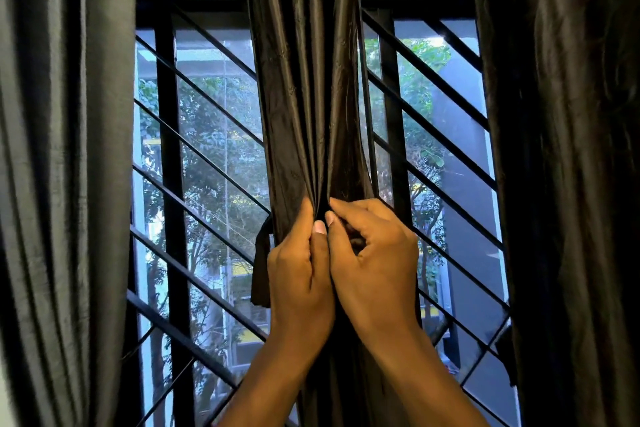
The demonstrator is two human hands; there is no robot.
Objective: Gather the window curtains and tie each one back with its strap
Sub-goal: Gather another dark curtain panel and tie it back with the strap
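The dark brown satin middle curtain (pixel 304 97) hangs bunched at the centre of the black-barred window (pixel 204 163). Both hands meet on it: the left hand (pixel 299 274) pinches the gathered folds, the right hand (pixel 374 263) curls its fingers round the cloth just beside. A loose dark fabric strap (pixel 261 267) dangles at the left hand's side.

Daylight pours in through the window (pixel 207 156), cool and bluish, and everything indoors sits backlit and dim. The middle curtain (pixel 304 80) catches a soft sheen along its folds; the side curtains (pixel 571 149) sink into deep shadow. Edges bow with wide-angle distortion, the left margin smears soft, and the trees outside look hazy.
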